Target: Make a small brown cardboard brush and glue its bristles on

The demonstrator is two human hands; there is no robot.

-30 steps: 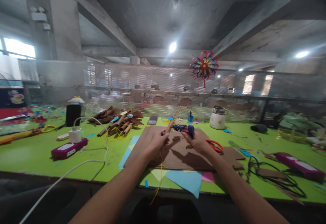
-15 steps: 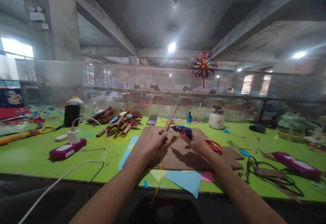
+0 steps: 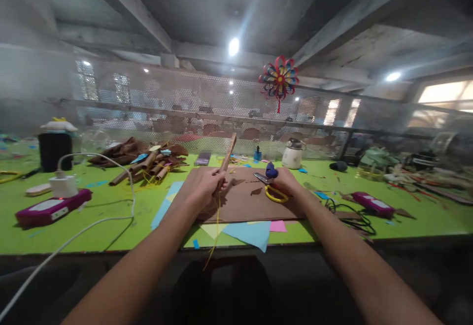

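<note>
Just left of centre, my left hand (image 3: 212,182) is closed around a thin brown paper tube (image 3: 229,150), which tilts up and away. A yellow string (image 3: 217,221) hangs below that hand. My right hand (image 3: 287,179) is closed at the right of the brown cardboard (image 3: 236,209), with a blue glue gun (image 3: 271,170) at its fingers; most of the gun is hidden. Directly below these fingers are scissors (image 3: 275,198) with a yellow handle, blades pointing left. Whether the hand also touches the scissors I cannot tell. Small brown scraps (image 3: 255,192) lie on the cardboard.
Rolled brown tubes (image 3: 148,165) with yellow string are piled at the left. A purple power strip (image 3: 55,209) with a white charger (image 3: 63,186) and cable is nearer. A second purple strip (image 3: 373,204) and black cable (image 3: 354,219) lie right. A white jug (image 3: 292,155) stands behind.
My right hand has moved away from the tube, and the glue gun has moved with it. The scissors' blades and yellow handle now show beneath it. My view has turned right.
</note>
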